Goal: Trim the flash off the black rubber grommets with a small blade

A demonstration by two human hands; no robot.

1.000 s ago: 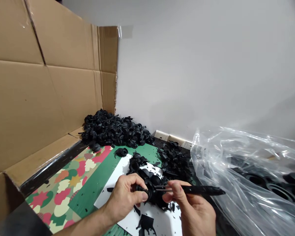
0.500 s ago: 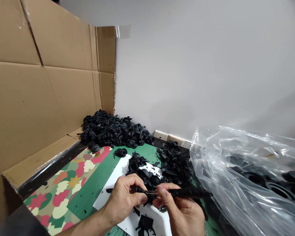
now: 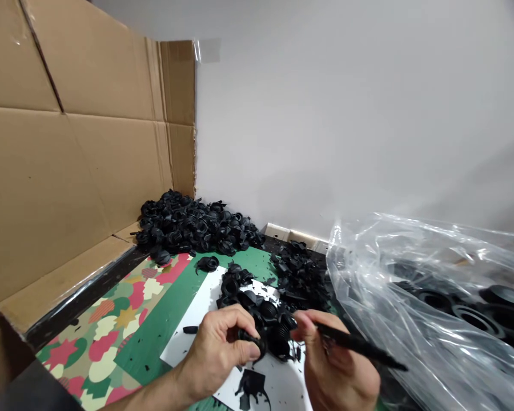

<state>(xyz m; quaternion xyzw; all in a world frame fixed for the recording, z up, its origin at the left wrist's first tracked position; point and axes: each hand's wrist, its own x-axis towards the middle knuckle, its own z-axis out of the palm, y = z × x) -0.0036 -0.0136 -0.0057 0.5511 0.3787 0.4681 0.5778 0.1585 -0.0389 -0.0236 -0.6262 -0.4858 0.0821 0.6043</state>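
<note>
In the head view, the left hand (image 3: 220, 348) pinches a small black rubber piece (image 3: 258, 346) between thumb and forefinger, the fingertips closed down on it and covering part of it. The piece is just above the white sheet (image 3: 184, 337), near the middle of the bottom of the view. The right hand (image 3: 336, 362) is curled around a black-handled tool (image 3: 360, 344), fingers wrapped close about it, its back end slanting down to the right. The tool's tip is hard to make out against the dark pieces, so I cannot tell whether it touches any of them.

Between and beyond the hands lies a cluster of black rubber parts (image 3: 269, 310), and nearer the person a flat black scrap (image 3: 252, 381) lies on the white sheet. Farther back, a large heap of black parts (image 3: 197, 228) sits against the wall (image 3: 346, 114) and the cardboard (image 3: 77, 171), with a smaller heap of scraps (image 3: 302, 274) to its right. A clear plastic bag (image 3: 360, 274) holding black rings (image 3: 434, 299) lies on the right
</note>
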